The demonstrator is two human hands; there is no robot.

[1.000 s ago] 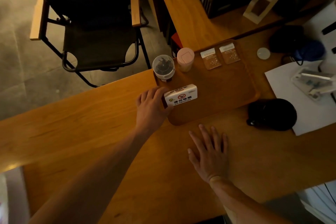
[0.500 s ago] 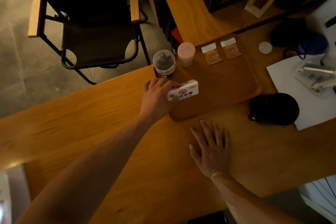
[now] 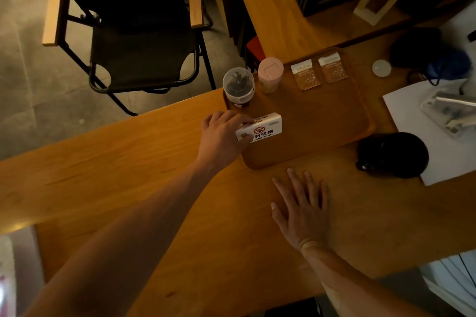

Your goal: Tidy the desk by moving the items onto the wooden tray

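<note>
Gripping the white no-smoking sign (image 3: 260, 129) by its left end, the left hand (image 3: 222, 136) holds it over the wooden tray's (image 3: 322, 123) near-left corner, while the right hand (image 3: 301, 210) lies flat, fingers spread, on the worktop (image 3: 103, 175) just below the tray.

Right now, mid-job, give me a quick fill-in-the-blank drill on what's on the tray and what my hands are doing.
1. The left hand grips the white ____ sign.
2. The right hand lies flat on the ____.
3. The number of sachets at the far edge of the tray is ____.
4. The cup beside the clear jar has a lid coloured ____.

Missing words: no smoking; desk; two; pink
</note>
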